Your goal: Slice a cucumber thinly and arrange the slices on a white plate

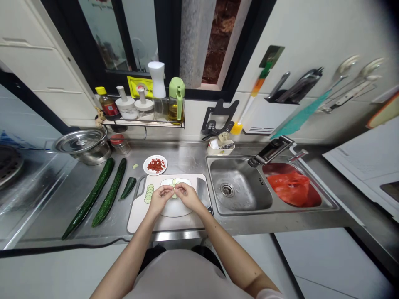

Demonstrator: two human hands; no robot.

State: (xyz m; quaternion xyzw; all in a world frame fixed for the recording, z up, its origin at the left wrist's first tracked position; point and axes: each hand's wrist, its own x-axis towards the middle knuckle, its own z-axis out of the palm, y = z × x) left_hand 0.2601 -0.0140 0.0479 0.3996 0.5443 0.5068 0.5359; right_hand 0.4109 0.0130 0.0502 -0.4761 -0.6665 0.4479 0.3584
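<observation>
The left hand (161, 198) and right hand (187, 197) meet above the white plate (176, 211), which rests on the cutting board (136, 221). On each, the thumb and fingers draw nearly together in a pinch, the two sets of fingertips just about touching; whether they are closed on something I cannot tell, as the spot is too small to read. A few cucumber slices (176, 181) lie on the far part of the plate, partly behind the hands, and an overlapping row of slices (149, 194) lies on the board to the plate's left.

Such fine work calls for a light pinch by the edges, since thin, wet rounds would likely slip or tear under a hard squeeze. Keeping the wrists low and steady should help, as should care not to brush the slices already on the plate. The right forearm deserves watching (the knife (202, 192) lies just beside the plate on that side). The dish (145, 167) of red bits (156, 165) stands within easy reach, beyond the board on the metal surface (187, 160).
</observation>
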